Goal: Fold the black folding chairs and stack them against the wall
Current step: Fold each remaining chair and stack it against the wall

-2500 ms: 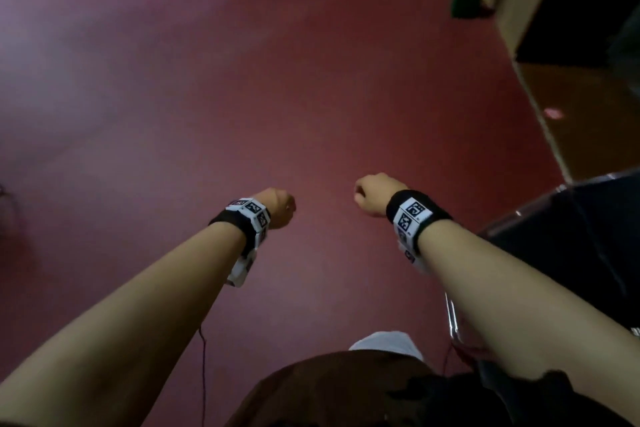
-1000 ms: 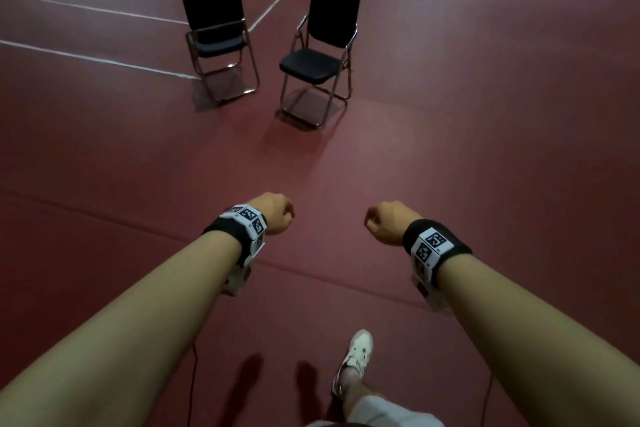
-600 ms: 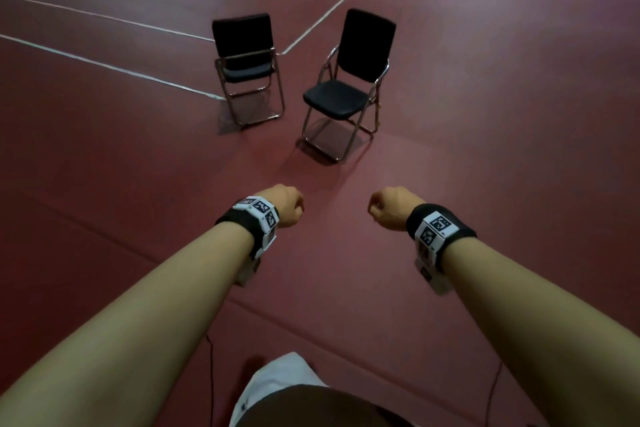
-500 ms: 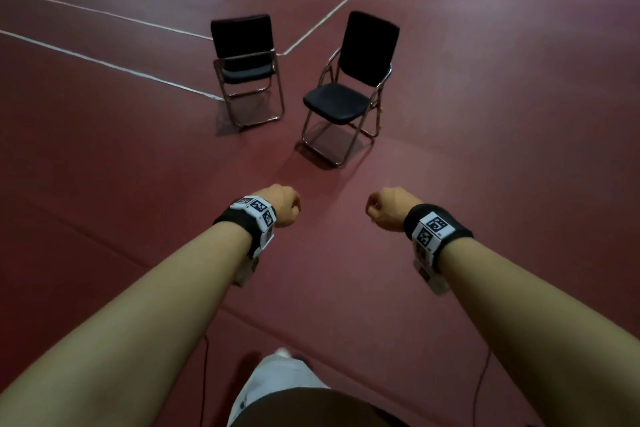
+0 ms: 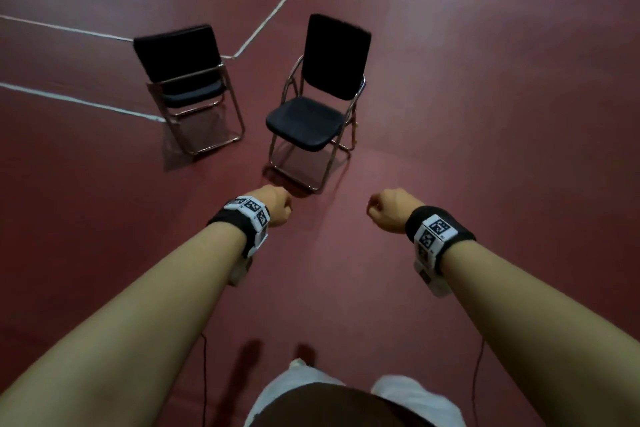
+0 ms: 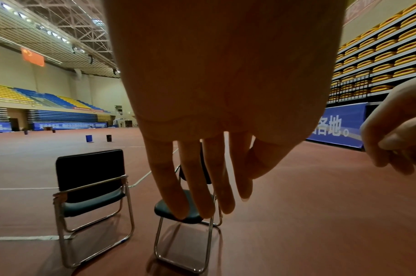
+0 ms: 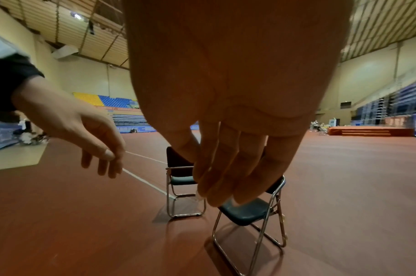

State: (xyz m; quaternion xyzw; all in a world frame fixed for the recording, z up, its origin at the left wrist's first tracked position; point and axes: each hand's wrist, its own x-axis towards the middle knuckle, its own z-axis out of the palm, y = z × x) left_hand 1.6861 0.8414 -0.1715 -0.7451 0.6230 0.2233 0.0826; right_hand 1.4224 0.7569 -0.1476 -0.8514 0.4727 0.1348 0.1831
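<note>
Two black folding chairs with chrome frames stand unfolded on the red floor ahead. The left chair (image 5: 180, 59) shows me its back. The right chair (image 5: 304, 121) faces me, seat toward me. My left hand (image 5: 277, 206) and right hand (image 5: 388, 210) hang in the air short of the right chair, touching nothing. In the left wrist view the left hand's fingers (image 6: 197, 177) hang loose and nearly straight in front of the right chair (image 6: 164, 209), beside the left chair (image 6: 88, 173). In the right wrist view my right hand (image 7: 230, 168) hangs relaxed too, above the right chair (image 7: 249, 211).
White court lines (image 5: 277, 10) cross the floor behind the chairs. Two small bins (image 6: 89, 138) stand far off, a blue banner wall (image 6: 339, 128) lines the right side, and a low stage (image 7: 367, 130) sits far right. Thin cables dangle from both wrists.
The view swung away from a dark chair at my right to the two open chairs, which have since come closer. Both hands stayed out in front, empty.
</note>
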